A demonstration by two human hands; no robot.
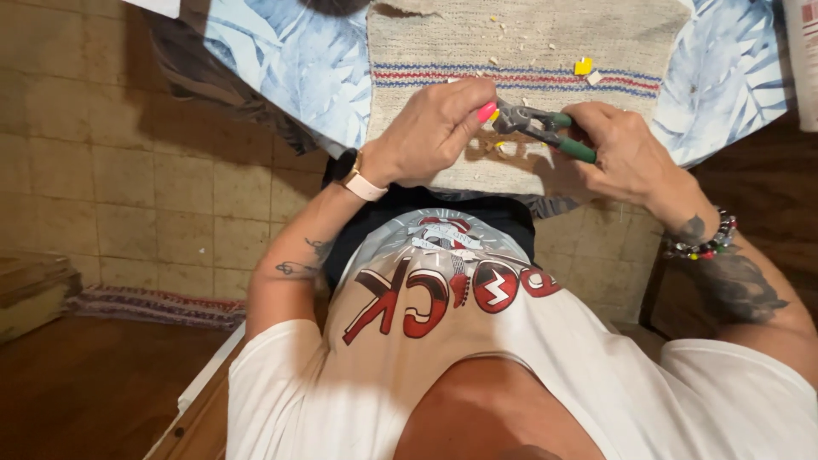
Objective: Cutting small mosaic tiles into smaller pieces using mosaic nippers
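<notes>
Gripping green-handled nippers (pixel 545 129) in right hand (pixel 626 153), metal jaws biting a small pink piece (pixel 486 112) pinched between left hand (pixel 434 132) fingers (pixel 467 100), upper centre, over a beige woven cloth (pixel 520 43).

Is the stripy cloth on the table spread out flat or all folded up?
Spread flat. The woven cloth lies open under both hands, its red and blue stripes running straight across, with small chips scattered on top.

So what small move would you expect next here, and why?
Probably a squeeze of the green-handled nippers: the right hand grips the handles, the left hand holds a small pink piece at the jaws, and chips already lie on the woven cloth.
</notes>
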